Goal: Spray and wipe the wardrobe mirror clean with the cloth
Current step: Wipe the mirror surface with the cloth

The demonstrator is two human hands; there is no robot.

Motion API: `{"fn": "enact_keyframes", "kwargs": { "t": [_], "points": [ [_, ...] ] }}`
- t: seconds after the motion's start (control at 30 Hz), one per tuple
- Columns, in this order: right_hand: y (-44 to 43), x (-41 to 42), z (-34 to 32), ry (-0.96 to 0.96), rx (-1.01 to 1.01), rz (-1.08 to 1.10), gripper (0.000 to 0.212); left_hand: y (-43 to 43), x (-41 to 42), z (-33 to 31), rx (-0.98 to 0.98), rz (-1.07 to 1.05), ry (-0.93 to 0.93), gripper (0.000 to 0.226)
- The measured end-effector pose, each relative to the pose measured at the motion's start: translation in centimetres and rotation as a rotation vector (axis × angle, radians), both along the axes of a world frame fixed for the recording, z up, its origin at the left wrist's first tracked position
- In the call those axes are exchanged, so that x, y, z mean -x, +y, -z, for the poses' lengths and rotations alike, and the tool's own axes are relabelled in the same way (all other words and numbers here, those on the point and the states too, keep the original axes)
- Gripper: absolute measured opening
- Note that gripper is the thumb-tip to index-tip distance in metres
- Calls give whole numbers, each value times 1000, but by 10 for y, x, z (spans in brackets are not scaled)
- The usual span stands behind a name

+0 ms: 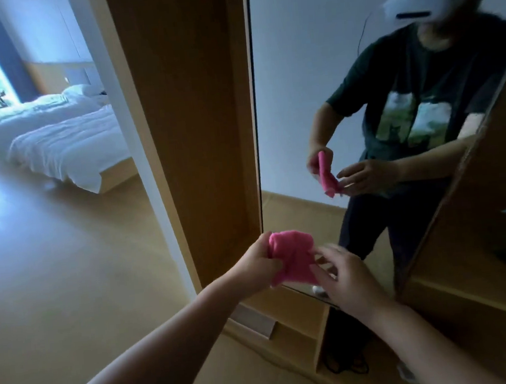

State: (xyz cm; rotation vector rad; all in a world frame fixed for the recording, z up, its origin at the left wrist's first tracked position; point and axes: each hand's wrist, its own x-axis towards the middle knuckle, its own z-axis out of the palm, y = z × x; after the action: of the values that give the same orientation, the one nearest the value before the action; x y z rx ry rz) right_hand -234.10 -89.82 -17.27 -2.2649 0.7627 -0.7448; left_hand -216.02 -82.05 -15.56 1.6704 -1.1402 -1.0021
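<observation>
A pink cloth is bunched up in front of the lower edge of the wardrobe mirror. My left hand grips the cloth's left side with curled fingers. My right hand is at the cloth's right edge, its fingertips pinching the fabric. The tall mirror shows my reflection holding the same cloth. No spray bottle is in view.
The wooden wardrobe side panel stands left of the mirror. An open low shelf sits below the mirror. A wooden door or panel leans in at the right. A white bed lies far left on the wood floor.
</observation>
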Motion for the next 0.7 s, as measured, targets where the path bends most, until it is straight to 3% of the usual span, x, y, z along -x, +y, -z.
{"fn": "enact_keyframes", "kwargs": {
  "t": [0.17,0.3,0.47,0.7],
  "points": [
    [27,-36,-45,-148,-87,-20,47,18,-28,-53,109,50,63,39],
    [42,-55,-66,-310,-184,-74,46,28,-29,-72,213,112,224,30],
    [47,-64,-74,-492,-294,-73,49,28,-21,-83,370,140,131,22],
    [40,-59,-85,-557,-337,-145,30,22,-11,-86,482,15,-30,31]
  ]
}}
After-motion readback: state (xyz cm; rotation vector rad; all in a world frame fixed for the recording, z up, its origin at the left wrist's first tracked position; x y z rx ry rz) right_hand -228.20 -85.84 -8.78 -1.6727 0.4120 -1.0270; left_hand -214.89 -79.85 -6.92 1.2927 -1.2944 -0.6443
